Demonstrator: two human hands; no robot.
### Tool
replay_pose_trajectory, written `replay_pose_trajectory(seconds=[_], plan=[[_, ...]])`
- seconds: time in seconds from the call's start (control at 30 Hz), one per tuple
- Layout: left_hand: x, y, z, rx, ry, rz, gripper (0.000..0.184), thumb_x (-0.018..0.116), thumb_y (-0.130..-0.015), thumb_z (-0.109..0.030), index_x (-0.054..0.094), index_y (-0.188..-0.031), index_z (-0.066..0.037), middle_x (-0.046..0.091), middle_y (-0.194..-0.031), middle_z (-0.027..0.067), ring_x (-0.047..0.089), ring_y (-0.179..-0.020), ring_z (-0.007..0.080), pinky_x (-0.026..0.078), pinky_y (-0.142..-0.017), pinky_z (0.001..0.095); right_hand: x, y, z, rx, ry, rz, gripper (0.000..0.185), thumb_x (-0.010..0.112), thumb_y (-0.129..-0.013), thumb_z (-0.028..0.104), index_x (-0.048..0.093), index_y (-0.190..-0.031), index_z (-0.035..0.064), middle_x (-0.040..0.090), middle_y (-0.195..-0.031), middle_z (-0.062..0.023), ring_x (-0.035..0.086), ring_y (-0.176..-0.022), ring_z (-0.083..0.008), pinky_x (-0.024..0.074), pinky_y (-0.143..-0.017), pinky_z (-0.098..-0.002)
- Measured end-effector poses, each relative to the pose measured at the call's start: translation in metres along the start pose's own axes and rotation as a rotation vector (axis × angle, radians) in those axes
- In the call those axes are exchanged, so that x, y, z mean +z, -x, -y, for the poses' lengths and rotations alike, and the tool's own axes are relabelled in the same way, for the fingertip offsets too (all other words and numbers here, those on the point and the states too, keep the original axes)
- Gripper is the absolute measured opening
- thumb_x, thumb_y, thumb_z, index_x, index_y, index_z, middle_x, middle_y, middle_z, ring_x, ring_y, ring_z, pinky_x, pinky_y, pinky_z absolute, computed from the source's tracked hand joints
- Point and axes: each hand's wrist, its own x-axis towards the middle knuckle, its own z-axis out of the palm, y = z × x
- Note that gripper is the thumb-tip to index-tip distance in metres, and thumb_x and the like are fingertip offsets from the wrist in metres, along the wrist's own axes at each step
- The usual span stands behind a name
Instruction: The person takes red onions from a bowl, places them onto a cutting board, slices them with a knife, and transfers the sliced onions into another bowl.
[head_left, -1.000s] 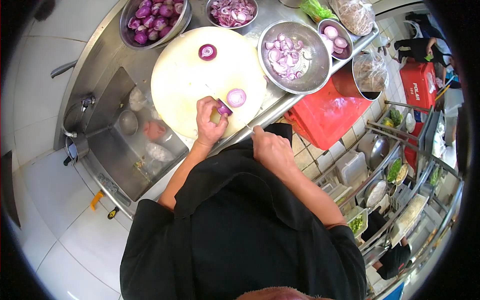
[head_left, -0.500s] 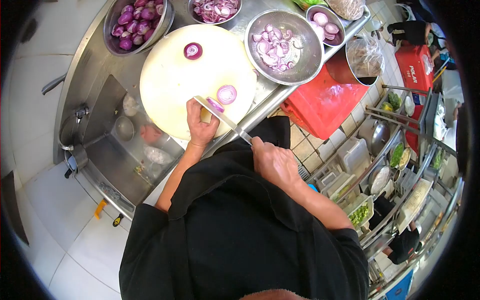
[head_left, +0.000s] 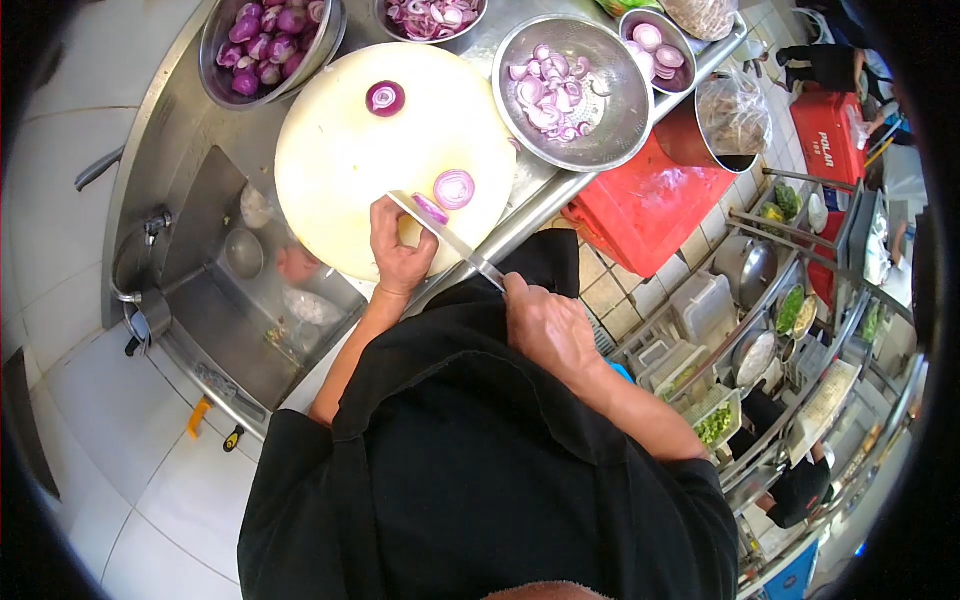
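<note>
My right hand [head_left: 550,325] is wrapped round the handle of a knife [head_left: 455,243]. The blade reaches across the round, cream cutting board [head_left: 340,170] to the fingers of my left hand [head_left: 402,255]. Those fingers are curled, with finger and thumb gripping a red onion piece [head_left: 431,208] at the blade; the blade and fingers hide part of it. Flat on the board just beyond lies a cut onion slice [head_left: 454,189]. Farther up the board sits a larger cut onion [head_left: 385,98].
Beyond the board stand a bowl of whole peeled onions [head_left: 262,50], a bowl of sliced onion [head_left: 430,18] and a perforated metal bowl [head_left: 625,110] with onion rings. A sink [head_left: 215,330] lies left. A red bin [head_left: 650,205] and loaded rack [head_left: 760,330] are right.
The view has shifted very slightly. Both hands, the knife and the onion pieces keep the same places on the board.
</note>
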Motion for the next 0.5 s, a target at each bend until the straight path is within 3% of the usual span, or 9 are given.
replay_pose_trajectory(seconds=[0.5], plan=[[-0.0020,0.0004,0.0006,0.035,-0.043,0.024,0.041,0.071,-0.073,-0.004,0.066,-0.113,-0.001,0.057,-0.115,0.0193,0.056,-0.106,0.0370,0.048,-0.094,0.0423,-0.0009,0.0068,-0.0061,-0.026,0.016,-0.012,0.011,0.055,-0.092,0.009,0.055,-0.102,0.0045,0.065,-0.068,-0.0178,0.070,-0.062,-0.0364,0.0541,-0.053,-0.0485]])
